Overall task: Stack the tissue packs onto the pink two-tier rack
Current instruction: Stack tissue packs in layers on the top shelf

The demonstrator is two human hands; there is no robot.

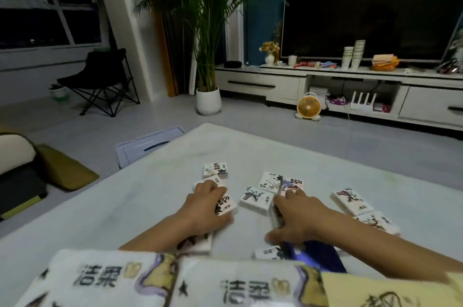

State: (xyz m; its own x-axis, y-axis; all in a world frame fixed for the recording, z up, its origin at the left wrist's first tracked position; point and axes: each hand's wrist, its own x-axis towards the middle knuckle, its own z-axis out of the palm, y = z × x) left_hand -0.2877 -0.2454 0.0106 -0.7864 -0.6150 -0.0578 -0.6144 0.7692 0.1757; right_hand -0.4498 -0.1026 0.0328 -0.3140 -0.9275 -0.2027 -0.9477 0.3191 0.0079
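I take the middle pack [255, 200], lying flat on the white tabletop [155, 194], as my mark. Just left of it my left hand [208, 206] curls over the left pack [227, 204]. Just right of it my right hand [298, 216] clamps an edge-up pack [275, 209] between thumb and fingers. More loose packs [350, 202] lie farther right, and a dark blue object [318, 254] lies nearer me.

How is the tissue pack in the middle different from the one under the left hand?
The middle pack lies bare, with nothing touching it; the left-hand pack is held by the left hand. The middle pack shows its whole flower picture; the left-hand pack shows only one end, with black writing. Both are small white printed packs on the white cloth.
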